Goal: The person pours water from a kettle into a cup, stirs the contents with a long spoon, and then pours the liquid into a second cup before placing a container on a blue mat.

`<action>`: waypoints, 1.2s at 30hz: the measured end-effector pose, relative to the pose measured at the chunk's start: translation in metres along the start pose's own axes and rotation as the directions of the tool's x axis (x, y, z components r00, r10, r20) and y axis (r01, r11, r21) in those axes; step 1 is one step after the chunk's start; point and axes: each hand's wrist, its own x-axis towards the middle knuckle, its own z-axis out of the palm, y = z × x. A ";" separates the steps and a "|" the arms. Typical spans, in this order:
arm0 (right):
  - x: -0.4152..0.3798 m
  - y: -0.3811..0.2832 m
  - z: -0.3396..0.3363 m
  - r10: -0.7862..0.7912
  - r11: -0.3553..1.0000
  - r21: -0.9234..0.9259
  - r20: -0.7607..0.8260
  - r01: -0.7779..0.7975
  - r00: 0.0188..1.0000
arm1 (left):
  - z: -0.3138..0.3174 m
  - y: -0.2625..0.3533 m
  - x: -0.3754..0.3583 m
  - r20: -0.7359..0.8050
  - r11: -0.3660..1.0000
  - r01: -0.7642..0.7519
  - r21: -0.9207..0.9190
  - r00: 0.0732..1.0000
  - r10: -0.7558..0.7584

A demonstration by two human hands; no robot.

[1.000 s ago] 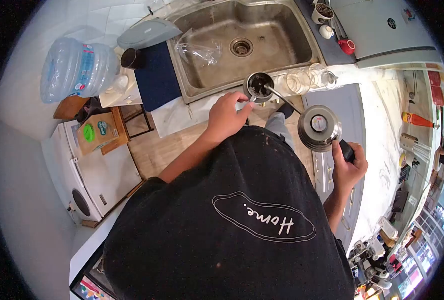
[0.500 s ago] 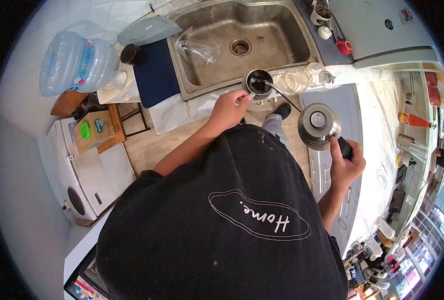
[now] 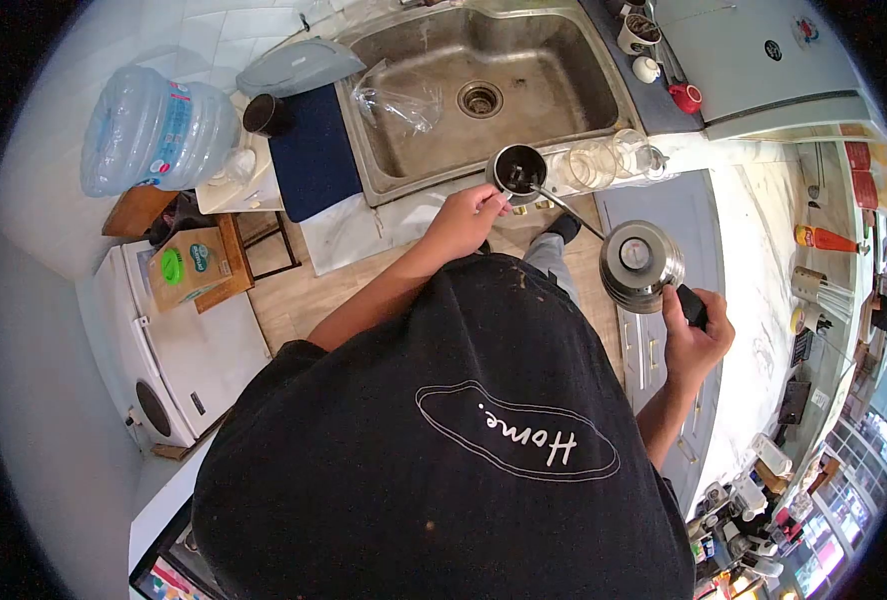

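My left hand [image 3: 467,218] is closed on the handle of a metal mug [image 3: 497,181], held near the sink's front edge. The mug's inside is dark, with a shiny patch low down. In my right hand [image 3: 697,330] is the black handle of a steel gooseneck kettle [image 3: 639,262], its lid on top. The kettle's thin spout [image 3: 576,213] reaches left, and its tip overlaps the mug's opening. Glass jars [image 3: 592,165] stand on the counter edge just right of the mug.
Behind the mug lies a steel sink [image 3: 554,135] with a crumpled clear plastic bag [image 3: 399,105]. Left of it are a navy mat [image 3: 314,155], a dark cup [image 3: 267,115] and a large water bottle [image 3: 159,130]. A red cup [image 3: 685,97] sits at the back right.
The mug has tipped, so more of its inner wall shows and the dark content sits lower. My right hand and the kettle have shifted slightly toward my body.
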 end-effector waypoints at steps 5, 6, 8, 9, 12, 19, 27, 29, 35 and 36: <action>0.004 -0.008 0.007 0.003 1.000 -0.001 0.006 -0.003 1.000 | 0.001 0.000 0.001 -0.007 1.000 0.012 0.003 1.000 -0.012; 0.004 -0.008 0.008 0.005 1.000 -0.003 0.004 -0.005 1.000 | 0.001 0.000 0.000 -0.007 1.000 0.016 0.002 1.000 -0.016; 0.006 -0.010 0.010 -0.005 1.000 -0.015 -0.008 0.005 1.000 | 0.002 -0.002 -0.001 -0.011 1.000 0.014 -0.007 1.000 -0.014; 0.007 -0.011 0.011 -0.011 1.000 -0.022 -0.015 0.010 1.000 | 0.002 -0.003 0.000 -0.012 1.000 0.011 -0.012 1.000 -0.011; 0.008 -0.012 0.010 0.013 1.000 0.002 -0.022 -0.013 1.000 | 0.001 -0.004 0.001 -0.019 1.000 -0.015 -0.005 1.000 0.015; 0.006 -0.005 0.002 0.041 0.997 -0.057 -0.078 -0.046 0.996 | 0.001 -0.007 0.003 -0.020 1.000 -0.029 -0.010 0.999 0.029; 0.002 -0.010 -0.003 0.040 0.998 -0.055 -0.042 -0.043 0.998 | -0.001 -0.008 0.003 0.000 0.998 -0.055 0.020 0.998 0.055; 0.001 -0.011 -0.002 0.049 0.998 -0.029 -0.042 -0.051 0.998 | -0.004 -0.006 0.002 0.003 0.997 -0.061 0.057 0.998 0.061; 0.001 -0.014 0.005 0.013 1.000 -0.025 -0.056 -0.014 0.998 | -0.007 -0.007 0.004 -0.014 0.993 -0.094 0.072 0.995 0.095; 0.001 -0.015 0.006 0.012 1.000 -0.028 -0.058 -0.014 0.998 | -0.008 -0.006 0.004 -0.024 0.992 -0.100 0.071 0.994 0.102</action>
